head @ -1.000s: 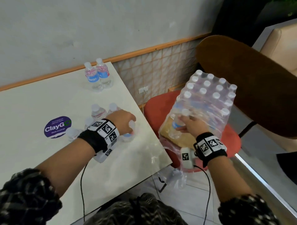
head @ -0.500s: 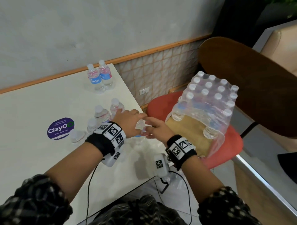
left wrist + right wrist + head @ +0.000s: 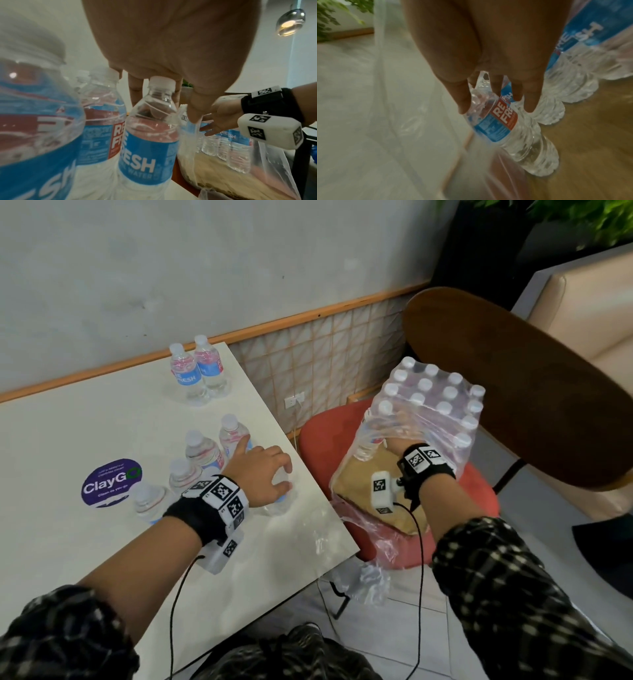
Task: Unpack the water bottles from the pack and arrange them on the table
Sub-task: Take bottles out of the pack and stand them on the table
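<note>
Head view: a person is unpacking a shrink-wrapped pack (image 3: pixel 433 412) of water bottles that is sitting on a sheet of brown cardboard (image 3: pixel 359 484) on a red chair (image 3: pixel 318 440) just beside the white table (image 3: pixel 102 419). The right hand (image 3: pixel 397 445) is reaching in through the torn open side of the clear wrap, and most of it is being hidden there by plastic and glare. The right wrist view is showing its fingers (image 3: pixel 493 85) curling round the neck and shoulder of one tilted bottle (image 3: pixel 508 128) at the front of the pack; the cap is being covered by the palm. About thirteen white caps are showing through the wrap top, though reflections are making the count uncertain.

On the table, the left hand (image 3: pixel 260 474) is gripping from above a standing bottle (image 3: pixel 279 501) close to the table's right edge, the fingers closing round its top so that the head view is showing only its lower body. The left wrist view is showing the fingers (image 3: pixel 135 90) framing the white cap (image 3: pixel 162 81). Four more bottles are standing in a loose cluster just left of that hand, partly blocked by the wristband, and a pair of bottles (image 3: pixel 198 374) is standing touching each other near the table's far edge by the wall. A purple round sticker (image 3: pixel 111 482) is lying left of the cluster. Bare tabletop is stretching away to the left and toward the person. A narrow gap is separating table edge and chair.
</note>
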`<state>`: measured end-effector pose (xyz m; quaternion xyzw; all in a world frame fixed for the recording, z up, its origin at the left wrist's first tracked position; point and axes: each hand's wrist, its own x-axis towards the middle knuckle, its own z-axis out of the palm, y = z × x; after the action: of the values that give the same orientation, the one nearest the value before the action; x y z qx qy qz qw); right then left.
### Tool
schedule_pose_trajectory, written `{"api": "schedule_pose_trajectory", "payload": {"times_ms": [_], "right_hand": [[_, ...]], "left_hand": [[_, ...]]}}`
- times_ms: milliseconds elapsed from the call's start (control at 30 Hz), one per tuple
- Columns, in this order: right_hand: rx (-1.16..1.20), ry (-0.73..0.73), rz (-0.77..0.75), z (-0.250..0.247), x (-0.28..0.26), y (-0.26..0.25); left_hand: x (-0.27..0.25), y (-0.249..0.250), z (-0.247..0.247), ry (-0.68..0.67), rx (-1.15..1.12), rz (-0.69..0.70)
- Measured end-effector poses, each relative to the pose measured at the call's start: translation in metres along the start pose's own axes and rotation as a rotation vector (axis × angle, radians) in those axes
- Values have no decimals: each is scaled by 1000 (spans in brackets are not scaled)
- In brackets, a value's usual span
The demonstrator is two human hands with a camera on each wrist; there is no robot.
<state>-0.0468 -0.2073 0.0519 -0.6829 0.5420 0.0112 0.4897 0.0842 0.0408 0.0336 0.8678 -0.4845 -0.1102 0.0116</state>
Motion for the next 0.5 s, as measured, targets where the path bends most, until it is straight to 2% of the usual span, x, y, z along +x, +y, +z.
{"api": "schedule_pose_trajectory", "payload": {"times_ms": [67,167,333,433,500], "right_hand": [[-36,-55,-12,2,6,5],[42,-81,20,10,0,17],[-83,62,-247,31,-12,40],[202,-21,-398,45,-27,46],[289,-86,-533,58,-44,48]], "left_hand": [[-1,-1,2,40,-24,1],[-2,-2,4,57,-31,-1],[0,0,4,68,-52,-23],[1,1,5,76,-85,-46],[1,0,5,84,-102,-55]]}}
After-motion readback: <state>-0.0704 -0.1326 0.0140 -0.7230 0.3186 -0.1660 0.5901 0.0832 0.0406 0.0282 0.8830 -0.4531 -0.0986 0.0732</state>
